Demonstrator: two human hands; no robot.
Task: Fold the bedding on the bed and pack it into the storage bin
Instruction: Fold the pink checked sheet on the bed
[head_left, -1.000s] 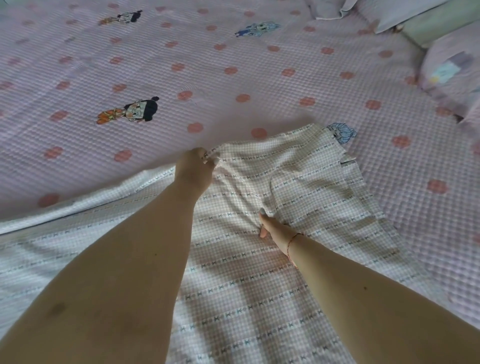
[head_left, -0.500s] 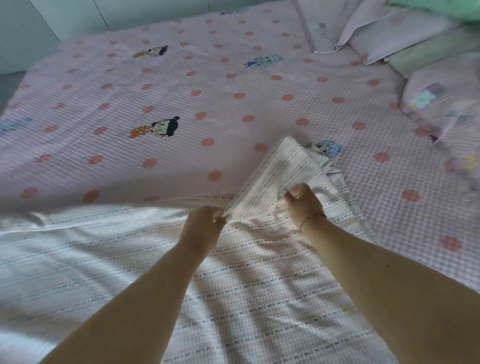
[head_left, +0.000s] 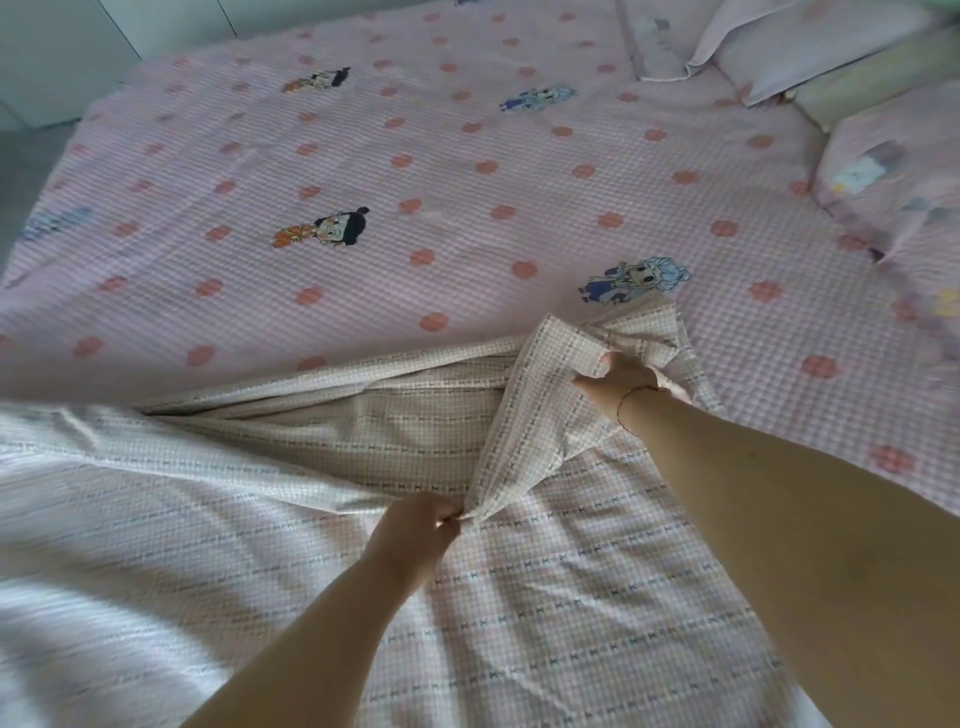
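Looking down from the head camera, I see both bare forearms reaching out over a checked sheet (head_left: 545, 613) spread across the near part of the bed. The sheet is pale, with rows of small dark marks, and is blurred at lower left. My left hand (head_left: 415, 535) is nearest, fingers curled, pinching a gathered fold of the sheet at its thumb side. From that pinch a raised ridge of cloth runs up and right to the right hand (head_left: 618, 376). The right hand grips a bunched corner of the same sheet, fingers curled into the cloth; a thin red string (head_left: 631, 400) sits on that wrist. To the left of the ridge the sheet lies in long flat creases.

Beyond the sheet is a pink bedspread (head_left: 467, 171) with red dots and cartoon figures: one blue-haired figure (head_left: 636, 280) just past the bunched corner, one dark-haired figure (head_left: 327, 231) further left. Pillows (head_left: 810, 47) lie at the far right, touching the bedspread's edge. A pale wall (head_left: 67, 47) shows at far left.
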